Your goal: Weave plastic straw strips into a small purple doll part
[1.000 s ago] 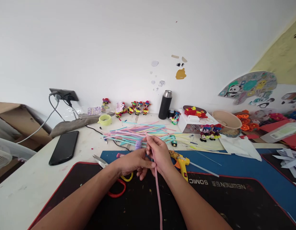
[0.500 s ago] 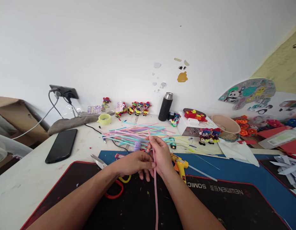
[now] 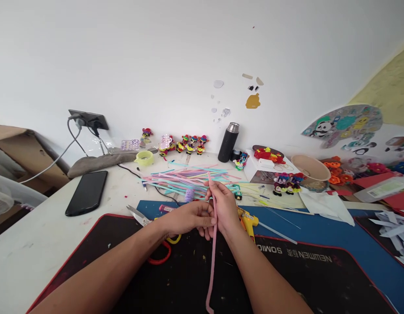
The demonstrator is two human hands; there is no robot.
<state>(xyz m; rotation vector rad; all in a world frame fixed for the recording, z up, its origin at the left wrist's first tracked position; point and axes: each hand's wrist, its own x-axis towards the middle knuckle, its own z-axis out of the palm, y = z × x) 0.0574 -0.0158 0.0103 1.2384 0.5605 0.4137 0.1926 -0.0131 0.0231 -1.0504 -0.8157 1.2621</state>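
Observation:
A long pink pipe cleaner [image 3: 213, 253] runs from above my hands down toward me over the black desk mat [image 3: 306, 279]. My right hand [image 3: 224, 207] is closed round its upper part, with the tip sticking up past my fingers. My left hand [image 3: 188, 218] pinches the same pipe cleaner just below, fingers pressed together against my right hand. Behind both hands lies a heap of pastel pipe cleaners [image 3: 185, 179]. A small purple piece [image 3: 189, 195] lies just beyond my left hand.
Scissors with red and yellow handles [image 3: 156, 240] lie under my left wrist. A yellow glue gun [image 3: 249, 220] sits right of my right hand. A black phone [image 3: 87, 192], tape roll [image 3: 144, 158], black flask [image 3: 228, 142], small figures [image 3: 188, 145] and a bowl [image 3: 311, 168] stand farther back.
The view has shifted slightly. My hands stay together on the pink pipe cleaner, whose lower end now curls up near the bottom edge.

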